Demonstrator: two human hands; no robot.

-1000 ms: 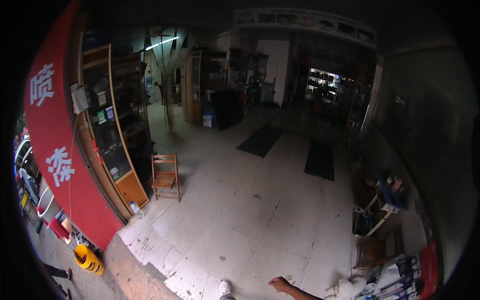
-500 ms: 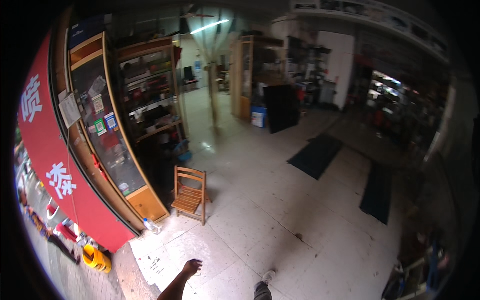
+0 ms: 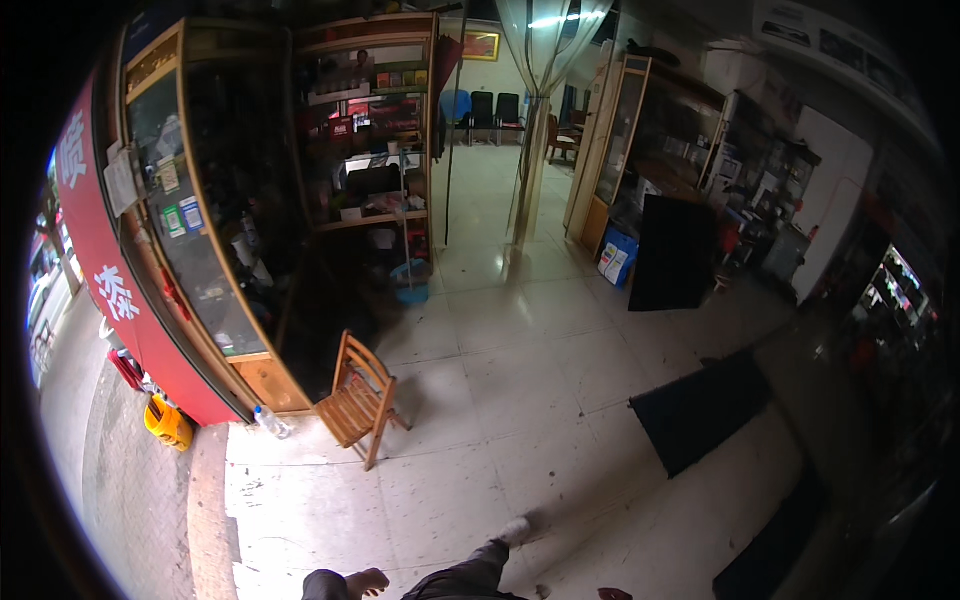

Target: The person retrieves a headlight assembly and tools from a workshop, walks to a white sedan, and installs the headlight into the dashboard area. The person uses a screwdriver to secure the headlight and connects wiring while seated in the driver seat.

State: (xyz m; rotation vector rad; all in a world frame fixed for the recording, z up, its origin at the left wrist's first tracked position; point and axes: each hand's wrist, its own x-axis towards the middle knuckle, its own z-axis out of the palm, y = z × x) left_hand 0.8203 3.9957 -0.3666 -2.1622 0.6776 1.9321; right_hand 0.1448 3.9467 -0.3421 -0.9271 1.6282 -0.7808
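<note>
We note the left hand (image 3: 368, 582) above the tiled floor (image 3: 470, 420), fingers loosely parted. The lower edge cuts off the right hand (image 3: 614, 594); we cannot tell its state. 1 wooden chair (image 3: 350, 411) stands on the floor ahead, near 1 plastic bottle (image 3: 270, 422).

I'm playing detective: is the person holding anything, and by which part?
Nothing held shows in the left hand. The right hand is mostly cut off at the bottom, so I can't tell there.
</note>
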